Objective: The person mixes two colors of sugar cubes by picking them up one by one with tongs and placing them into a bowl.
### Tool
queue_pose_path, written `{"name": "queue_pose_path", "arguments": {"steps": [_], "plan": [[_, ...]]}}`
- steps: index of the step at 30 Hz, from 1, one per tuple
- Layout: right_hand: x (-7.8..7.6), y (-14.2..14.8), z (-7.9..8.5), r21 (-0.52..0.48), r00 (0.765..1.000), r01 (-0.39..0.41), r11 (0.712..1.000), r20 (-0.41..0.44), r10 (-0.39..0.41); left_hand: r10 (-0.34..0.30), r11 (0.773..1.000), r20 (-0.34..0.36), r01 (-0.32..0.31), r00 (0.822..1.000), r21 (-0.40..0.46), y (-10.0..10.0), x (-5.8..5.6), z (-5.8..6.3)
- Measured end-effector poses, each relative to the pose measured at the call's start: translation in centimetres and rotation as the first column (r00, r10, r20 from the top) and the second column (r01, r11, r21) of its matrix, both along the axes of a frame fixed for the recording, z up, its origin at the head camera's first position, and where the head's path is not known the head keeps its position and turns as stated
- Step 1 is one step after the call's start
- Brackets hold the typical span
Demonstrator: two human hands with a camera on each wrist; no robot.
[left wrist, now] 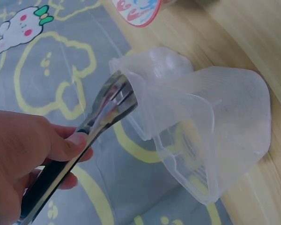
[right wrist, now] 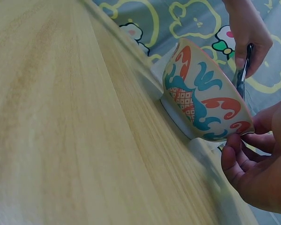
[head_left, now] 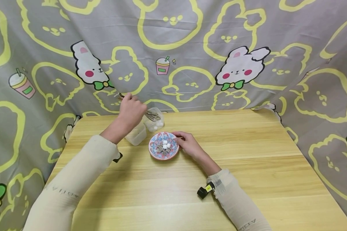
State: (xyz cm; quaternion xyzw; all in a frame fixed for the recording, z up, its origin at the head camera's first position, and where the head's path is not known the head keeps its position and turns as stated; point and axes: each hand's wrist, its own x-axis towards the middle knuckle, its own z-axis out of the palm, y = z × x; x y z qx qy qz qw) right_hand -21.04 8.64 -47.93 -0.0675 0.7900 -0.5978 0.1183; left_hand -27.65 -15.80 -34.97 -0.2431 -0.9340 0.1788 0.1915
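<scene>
My left hand (head_left: 132, 110) holds metal tongs (left wrist: 103, 112) with dark grips, fingers and thumb wrapped about the handle. The tongs' tips reach into the mouth of a clear plastic container (left wrist: 154, 65), where a few small white pieces (head_left: 159, 124) lie at the bottom. In front of it sits a patterned bowl (head_left: 154, 153), red, blue and white, holding several white cubes (head_left: 165, 146) and brownish-grey pieces (head_left: 160, 149). My right hand (right wrist: 267, 159) pinches the bowl's rim at its right side, thumb above and fingers below.
A second clear plastic container (left wrist: 239, 112) stands beside the first, left of the bowl. Both are near the far edge of the wooden table (head_left: 234, 147). A grey curtain (head_left: 191, 38) with yellow cartoon outlines hangs behind the table and at both sides.
</scene>
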Motion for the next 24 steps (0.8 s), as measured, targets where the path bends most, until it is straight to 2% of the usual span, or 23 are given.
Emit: {"name": "queue_pose_path", "arguments": {"steps": [5,11,16,20,24], "plan": [[0.0,0.0,0.0,0.009,1.0,-0.003,1.0,-0.004,0.003,-0.047,0.993,-0.12,0.06,0.992,0.105,-1.0,0.6,-0.1],[-0.1,-0.1,0.0,0.013,1.0,0.001,1.0,0.007,-0.002,-0.052,0.975,-0.206,0.094,0.977,0.199,-2.0,1.6,0.0],[0.0,-0.1,0.1,0.019,1.0,0.004,1.0,-0.002,-0.004,-0.085,0.956,-0.292,0.16,0.953,0.245,-2.5,2.7,0.1],[0.1,-0.1,0.1,0.024,1.0,0.005,1.0,-0.005,-0.004,-0.125,0.934,-0.356,0.231,0.926,0.273,-2.7,3.8,0.2],[0.1,-0.2,0.2,0.018,1.0,0.004,1.0,-0.003,-0.004,-0.152,0.912,-0.365,0.273,0.918,0.305,-2.8,5.0,0.3]]}}
